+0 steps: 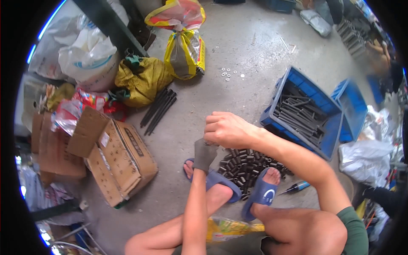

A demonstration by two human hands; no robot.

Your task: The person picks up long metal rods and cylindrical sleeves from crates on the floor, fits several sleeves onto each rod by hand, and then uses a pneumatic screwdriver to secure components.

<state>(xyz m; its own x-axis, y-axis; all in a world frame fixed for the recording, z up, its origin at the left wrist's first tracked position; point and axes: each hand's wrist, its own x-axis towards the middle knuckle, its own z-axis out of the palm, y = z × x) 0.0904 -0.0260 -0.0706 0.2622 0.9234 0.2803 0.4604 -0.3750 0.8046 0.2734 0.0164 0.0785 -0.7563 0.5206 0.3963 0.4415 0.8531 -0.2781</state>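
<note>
My left hand (205, 154) wears a grey glove and is raised above the floor between my knees and the pile of parts. My bare right hand (227, 129) is closed in a fist just above it, touching or nearly touching the gloved fingertips. Whatever the right fingers hold is hidden behind its knuckles. The left fingers are mostly covered by the right hand. Below and right of the hands lies a heap of short dark metal sleeves (242, 168). A blue crate (272, 111) to the right holds many black rods (297, 114).
Black rods (159, 110) lie beside a yellow sack (142, 80). A cardboard box (136, 157) stands at left, a yellow bag (185, 55) farther off. Small washers (228, 70) dot the floor. A blue-handled screwdriver-like tool (299, 187) lies by my right slipper (261, 197).
</note>
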